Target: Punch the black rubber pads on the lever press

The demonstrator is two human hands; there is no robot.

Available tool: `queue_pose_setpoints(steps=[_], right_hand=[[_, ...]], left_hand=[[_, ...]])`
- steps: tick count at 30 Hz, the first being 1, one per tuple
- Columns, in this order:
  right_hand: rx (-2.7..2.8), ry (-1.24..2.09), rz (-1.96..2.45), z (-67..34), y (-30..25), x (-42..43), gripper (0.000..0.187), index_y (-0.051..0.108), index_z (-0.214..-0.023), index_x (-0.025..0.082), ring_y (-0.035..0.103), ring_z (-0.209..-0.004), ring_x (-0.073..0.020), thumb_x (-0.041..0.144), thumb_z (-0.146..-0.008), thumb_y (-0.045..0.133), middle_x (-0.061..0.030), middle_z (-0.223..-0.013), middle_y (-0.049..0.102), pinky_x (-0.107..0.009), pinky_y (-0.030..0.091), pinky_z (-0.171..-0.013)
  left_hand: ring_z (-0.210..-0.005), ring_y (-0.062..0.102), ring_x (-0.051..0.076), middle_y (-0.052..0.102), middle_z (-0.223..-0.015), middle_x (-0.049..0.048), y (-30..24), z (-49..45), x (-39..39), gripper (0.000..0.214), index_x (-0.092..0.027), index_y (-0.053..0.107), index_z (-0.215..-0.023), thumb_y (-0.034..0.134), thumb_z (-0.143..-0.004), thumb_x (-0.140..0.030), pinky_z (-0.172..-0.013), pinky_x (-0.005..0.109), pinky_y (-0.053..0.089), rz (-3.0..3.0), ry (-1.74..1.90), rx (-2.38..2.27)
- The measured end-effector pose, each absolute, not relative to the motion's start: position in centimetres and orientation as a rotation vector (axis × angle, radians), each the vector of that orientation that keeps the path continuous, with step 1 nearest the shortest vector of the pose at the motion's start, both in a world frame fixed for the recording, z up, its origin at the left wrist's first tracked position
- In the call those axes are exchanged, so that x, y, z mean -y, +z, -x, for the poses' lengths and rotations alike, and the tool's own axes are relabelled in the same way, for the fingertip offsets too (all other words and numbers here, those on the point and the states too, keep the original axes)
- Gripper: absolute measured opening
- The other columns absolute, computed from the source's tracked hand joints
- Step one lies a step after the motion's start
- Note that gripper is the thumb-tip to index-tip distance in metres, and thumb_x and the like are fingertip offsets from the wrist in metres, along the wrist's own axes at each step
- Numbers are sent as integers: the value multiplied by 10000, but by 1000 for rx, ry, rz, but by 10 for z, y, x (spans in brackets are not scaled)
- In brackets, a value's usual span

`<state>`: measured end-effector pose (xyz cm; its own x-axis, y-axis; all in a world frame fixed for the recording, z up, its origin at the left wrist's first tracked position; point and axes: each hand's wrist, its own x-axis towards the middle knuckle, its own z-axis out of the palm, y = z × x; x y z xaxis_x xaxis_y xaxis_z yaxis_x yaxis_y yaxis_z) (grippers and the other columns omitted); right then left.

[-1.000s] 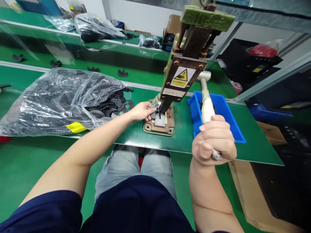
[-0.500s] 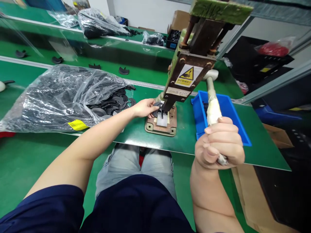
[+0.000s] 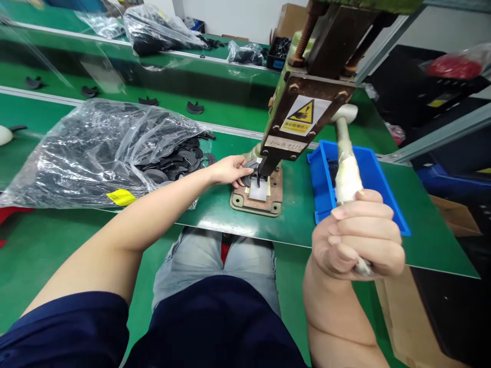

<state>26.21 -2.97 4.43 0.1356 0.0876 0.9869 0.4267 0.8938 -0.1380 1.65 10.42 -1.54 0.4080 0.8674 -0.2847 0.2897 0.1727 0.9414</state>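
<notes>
A green hand press (image 3: 307,102) with a yellow warning label stands on the green table; its rusty base plate (image 3: 256,200) sits near the front edge. My left hand (image 3: 229,170) pinches a flat black part (image 3: 250,165) and holds it under the press head. Around the wrapped lever handle (image 3: 346,174) of the press, low on my right, my right hand (image 3: 358,235) is closed in a fist.
A clear plastic bag (image 3: 95,148) full of flat black parts lies at the left, with loose parts (image 3: 184,158) spilling toward the press. A blue bin (image 3: 374,176) stands right of the press. More bags and parts lie on the far benches.
My right hand has drawn the lever handle lower and nearer to me. The left hand stays at the press base with the black part.
</notes>
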Motion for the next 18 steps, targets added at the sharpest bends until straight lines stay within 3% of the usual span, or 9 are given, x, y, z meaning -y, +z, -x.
queue_pose_setpoints(steps=[13, 16, 18], right_hand=[[1284, -277, 329, -249, 47, 17, 573, 350, -549, 226, 563, -527, -116, 422, -954, 705, 66, -476, 378, -443, 583, -800], [1225, -201, 269, -245, 79, 13, 445, 518, -619, 259, 567, -538, -87, 455, -918, 783, 75, -553, 457, -383, 567, -731], [1168, -68, 301, -243, 116, 8, 232, 693, -817, 276, 662, -671, -92, 470, -928, 756, 54, -712, 585, -356, 571, -760]], left_hand=[[-550, 749, 156, 721, -647, 36, -1, -24, -111, 194, -164, 595, -1002, 763, -1005, -259, -522, 177, 559, -1139, 366, -1213], [-531, 742, 159, 718, -647, 32, 0, -26, -105, 207, -165, 598, -993, 779, -991, -265, -523, 185, 561, -1085, 415, -1238], [-523, 735, 153, 714, -646, 26, -3, -27, -99, 214, -172, 588, -993, 773, -999, -280, -521, 181, 557, -1079, 464, -1253]])
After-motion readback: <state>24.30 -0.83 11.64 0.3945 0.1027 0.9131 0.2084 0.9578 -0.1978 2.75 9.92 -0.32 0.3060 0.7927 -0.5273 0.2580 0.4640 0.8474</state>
